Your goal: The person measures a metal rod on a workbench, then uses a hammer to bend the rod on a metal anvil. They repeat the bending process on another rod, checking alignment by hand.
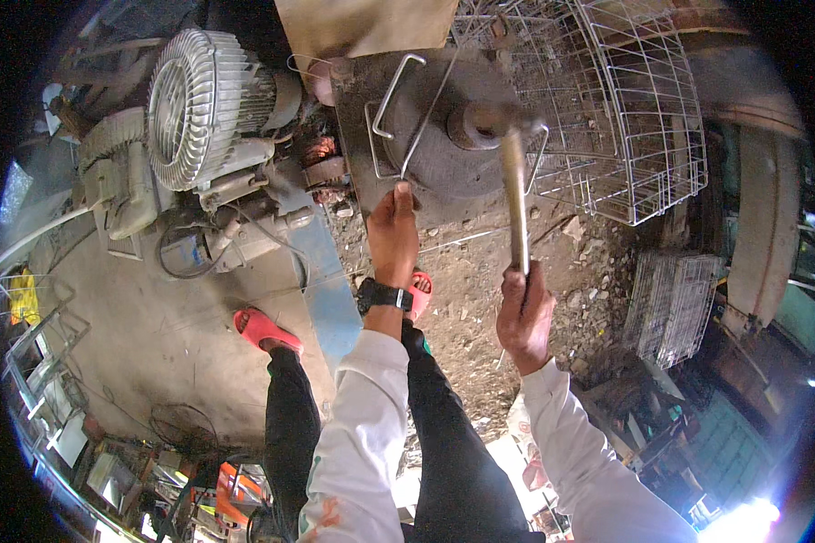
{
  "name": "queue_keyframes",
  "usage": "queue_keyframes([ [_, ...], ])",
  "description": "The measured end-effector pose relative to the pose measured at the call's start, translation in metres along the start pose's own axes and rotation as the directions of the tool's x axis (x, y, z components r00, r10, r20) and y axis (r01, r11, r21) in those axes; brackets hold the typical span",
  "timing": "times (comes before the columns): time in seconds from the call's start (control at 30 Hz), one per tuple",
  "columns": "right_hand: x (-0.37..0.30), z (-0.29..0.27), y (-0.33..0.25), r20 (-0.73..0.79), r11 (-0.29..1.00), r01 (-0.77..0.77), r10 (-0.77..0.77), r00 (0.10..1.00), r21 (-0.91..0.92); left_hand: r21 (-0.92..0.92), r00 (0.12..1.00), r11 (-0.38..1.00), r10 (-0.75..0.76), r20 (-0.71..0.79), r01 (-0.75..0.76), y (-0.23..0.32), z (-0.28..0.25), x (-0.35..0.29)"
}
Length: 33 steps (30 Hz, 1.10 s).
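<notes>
My left hand, with a dark watch at the wrist, pinches the near corner of a bent metal rod. That rod lies over a dark, dusty metal plate, and a hooked length of it rises at the plate's left. In my right hand is a hammer, gripped low on its pale handle. The hammer's head is blurred at the far end, beside a short round metal collar on the plate. I cannot tell whether the head touches anything.
A wire basket stands right of the plate, and stacked wire grids lie nearer. At the left is a finned motor with cables. Rubble covers the ground by my feet, which wear red sandals.
</notes>
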State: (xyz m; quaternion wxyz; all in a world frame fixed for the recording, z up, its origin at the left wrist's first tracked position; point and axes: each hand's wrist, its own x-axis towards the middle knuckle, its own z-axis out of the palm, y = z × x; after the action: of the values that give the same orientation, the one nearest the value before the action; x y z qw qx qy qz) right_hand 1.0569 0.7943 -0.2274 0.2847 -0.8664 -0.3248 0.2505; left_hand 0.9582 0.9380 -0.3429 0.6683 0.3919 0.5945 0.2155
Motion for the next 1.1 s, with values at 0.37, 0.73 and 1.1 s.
queue_keyframes([
  [0.37,0.010,0.031,-0.004,0.114,0.971,-0.009,0.037,0.993,-0.238,-0.011,0.994,1.000,0.006,-0.107,-0.007,0.011,0.010,-0.001],
  [0.73,0.018,0.025,-0.003,0.143,0.959,-0.004,0.047,0.989,-0.282,-0.043,0.991,0.999,-0.025,-0.131,0.020,0.017,0.014,-0.004],
  [1.1,-0.002,-0.001,-0.018,0.040,0.997,-0.032,0.035,0.999,-0.063,-0.048,0.974,0.975,0.221,0.053,-0.218,0.004,0.003,0.008],
])
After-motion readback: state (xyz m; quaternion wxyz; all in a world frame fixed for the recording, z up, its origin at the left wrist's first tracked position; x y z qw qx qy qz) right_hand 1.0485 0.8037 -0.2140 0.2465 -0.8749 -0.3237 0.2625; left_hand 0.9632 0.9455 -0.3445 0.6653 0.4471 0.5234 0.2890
